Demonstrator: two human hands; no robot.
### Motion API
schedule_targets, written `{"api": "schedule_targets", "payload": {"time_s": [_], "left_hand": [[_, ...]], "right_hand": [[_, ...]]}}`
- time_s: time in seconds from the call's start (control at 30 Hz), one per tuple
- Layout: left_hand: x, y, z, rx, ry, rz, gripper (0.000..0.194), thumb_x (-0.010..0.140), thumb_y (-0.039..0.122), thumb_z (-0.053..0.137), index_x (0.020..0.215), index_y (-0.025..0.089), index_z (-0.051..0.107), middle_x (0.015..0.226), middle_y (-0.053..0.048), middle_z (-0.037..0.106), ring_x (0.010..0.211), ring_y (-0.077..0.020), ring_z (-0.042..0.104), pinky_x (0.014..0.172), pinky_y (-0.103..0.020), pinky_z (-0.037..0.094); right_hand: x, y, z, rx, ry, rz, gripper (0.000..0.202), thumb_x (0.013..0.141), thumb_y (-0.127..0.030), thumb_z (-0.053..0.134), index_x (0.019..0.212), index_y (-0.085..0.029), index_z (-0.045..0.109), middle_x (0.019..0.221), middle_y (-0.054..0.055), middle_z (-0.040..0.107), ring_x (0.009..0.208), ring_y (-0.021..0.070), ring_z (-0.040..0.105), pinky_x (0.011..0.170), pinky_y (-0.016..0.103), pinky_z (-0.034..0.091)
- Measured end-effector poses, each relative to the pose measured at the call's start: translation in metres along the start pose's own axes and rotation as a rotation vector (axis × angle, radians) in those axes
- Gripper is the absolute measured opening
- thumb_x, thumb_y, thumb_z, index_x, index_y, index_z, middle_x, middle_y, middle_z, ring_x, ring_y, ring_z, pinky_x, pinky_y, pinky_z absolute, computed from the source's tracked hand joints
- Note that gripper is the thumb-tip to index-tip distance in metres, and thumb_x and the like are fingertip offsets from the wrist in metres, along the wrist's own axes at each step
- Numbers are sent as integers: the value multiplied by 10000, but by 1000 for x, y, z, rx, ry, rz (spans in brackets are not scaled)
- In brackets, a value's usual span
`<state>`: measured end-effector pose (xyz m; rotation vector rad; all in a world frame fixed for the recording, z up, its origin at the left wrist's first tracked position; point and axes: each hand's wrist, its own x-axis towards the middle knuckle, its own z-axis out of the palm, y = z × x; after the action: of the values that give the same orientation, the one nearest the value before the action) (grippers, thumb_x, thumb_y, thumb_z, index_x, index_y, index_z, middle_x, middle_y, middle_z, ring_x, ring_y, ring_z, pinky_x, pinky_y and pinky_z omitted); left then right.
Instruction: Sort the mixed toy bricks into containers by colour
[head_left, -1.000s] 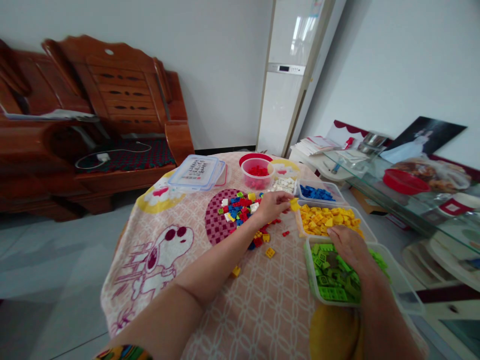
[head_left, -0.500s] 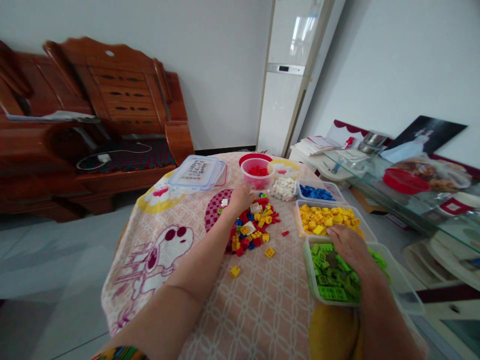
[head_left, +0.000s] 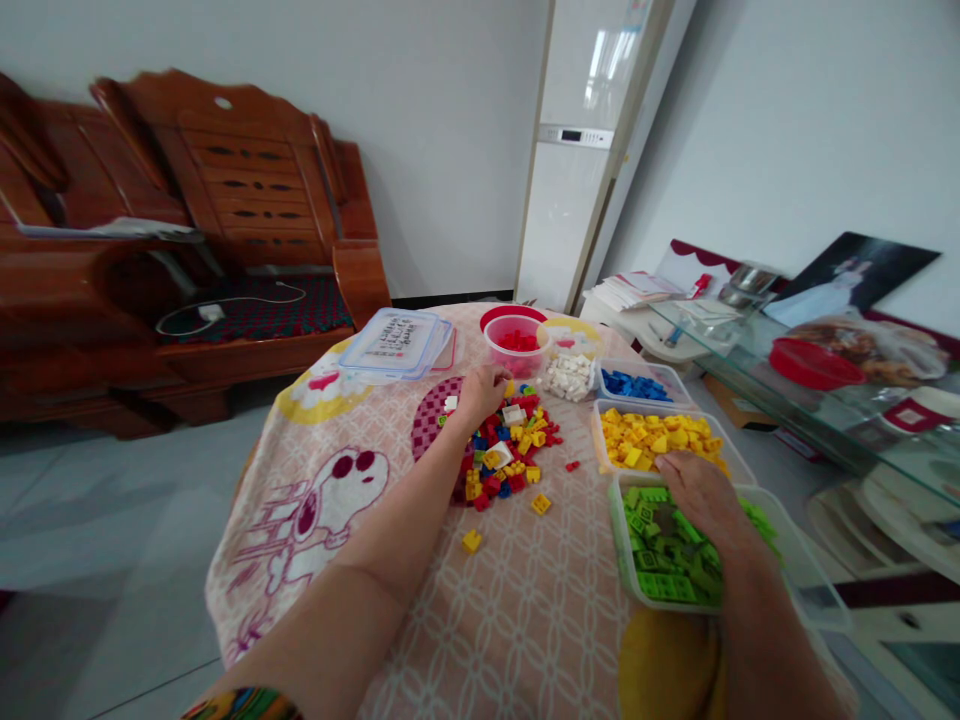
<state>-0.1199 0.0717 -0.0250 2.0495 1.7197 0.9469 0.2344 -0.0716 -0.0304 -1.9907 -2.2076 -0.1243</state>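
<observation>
My left hand (head_left: 482, 392) reaches over the far edge of a pile of mixed toy bricks (head_left: 501, 450). Its fingers are pinched together, with a yellow toy brick (head_left: 511, 388) showing at the fingertips. My right hand (head_left: 696, 490) rests over the border between the box of yellow bricks (head_left: 739, 462) and the box of green bricks (head_left: 628, 580). Its fingers lie stretched towards the yellow bricks and look loose, with the tips partly hidden. Two stray yellow bricks (head_left: 541, 504) lie on the near side of the pile.
A round tub of red bricks (head_left: 491, 350), a heap of white bricks (head_left: 568, 376) and a box of blue bricks (head_left: 677, 382) stand beyond the pile. Stacked lids (head_left: 397, 345) lie at the far left. A glass shelf (head_left: 757, 385) stands to the right of the cloth-covered table (head_left: 555, 620).
A yellow brick now shows at my left fingertips, where none was visible before. My right hand stays over the boxes. The view has shifted very slightly.
</observation>
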Motion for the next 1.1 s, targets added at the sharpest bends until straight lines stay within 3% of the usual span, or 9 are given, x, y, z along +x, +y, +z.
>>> {"api": "schedule_targets", "payload": {"time_s": [0.13,0.3,0.5,0.67,0.77,0.9,1.1], "left_hand": [[1,7,-5,-215,-3,19,298,825,142,575,1009,128,810,794,-43,767,712,-154,660,703,-242,510],[-11,38,3,-471,-140,102,271,817,150,598,995,114,799,675,-19,716,593,-120,622,606,-213,479],[-44,83,37,-577,-327,298,241,855,147,608,1012,137,790,766,-36,758,673,-130,678,659,-217,509],[-60,97,49,-500,-416,411,274,843,129,630,1067,148,786,1032,-90,797,828,-159,728,774,-244,551],[-55,94,37,-419,-393,426,315,842,117,612,1112,133,774,1076,-106,790,855,-168,730,784,-250,552],[-34,78,6,-229,-326,380,313,821,113,609,1084,148,776,1005,-76,791,837,-172,716,772,-252,539],[-17,41,-32,218,-291,241,43,750,151,703,768,159,741,811,-74,744,786,-218,665,728,-290,477]], "right_hand": [[0,0,-1,10,-5,11,384,1018,-285,347,829,-192,668,918,133,752,900,257,680,836,357,475],[0,1,0,35,10,-1,370,1008,-284,364,806,-200,662,905,128,750,875,244,677,815,346,473],[1,2,1,14,9,-4,352,1014,-269,373,812,-213,655,907,115,756,881,232,680,824,330,470],[0,-1,-1,14,-5,6,365,1027,-270,365,826,-201,662,926,121,751,891,239,683,822,338,466],[-1,-1,-1,28,2,4,358,1027,-270,378,814,-200,658,906,117,748,876,235,679,815,338,464],[-1,-1,-2,11,-10,10,364,1027,-276,376,808,-205,657,883,113,749,868,233,675,805,333,460],[0,-2,-2,5,-9,17,385,1020,-273,357,811,-207,673,909,130,757,878,246,678,813,345,464]]}}
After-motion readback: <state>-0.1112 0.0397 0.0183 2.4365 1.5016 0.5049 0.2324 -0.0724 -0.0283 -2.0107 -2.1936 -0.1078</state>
